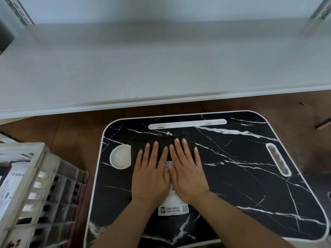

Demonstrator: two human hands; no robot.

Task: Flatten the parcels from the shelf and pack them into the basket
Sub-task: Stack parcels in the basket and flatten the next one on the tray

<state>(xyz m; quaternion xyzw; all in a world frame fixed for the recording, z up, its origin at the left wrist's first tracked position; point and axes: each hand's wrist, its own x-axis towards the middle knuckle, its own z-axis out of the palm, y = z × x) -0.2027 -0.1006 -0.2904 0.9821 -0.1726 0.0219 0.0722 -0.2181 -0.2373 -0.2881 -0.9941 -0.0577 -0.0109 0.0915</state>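
Currently we have both palms flat on black parcel [162, 142], centre-left of marble lap table [250, 176]. Left hand [150, 178] and right hand [187, 173] side by side, thumbs touching, fingers straight, slightly spread, gripping nothing. Parcel directly under fingers; long axis runs away from us, white label [172, 209] at near end. Basket [25, 185] left of table, so left hand nearer. We count: one parcel on table, one basket already holding some, count unclear, shelf [161, 68] beyond table.

Two bare forearms — no sleeves; left hand [149, 178] and right hand [186, 173] without rings.
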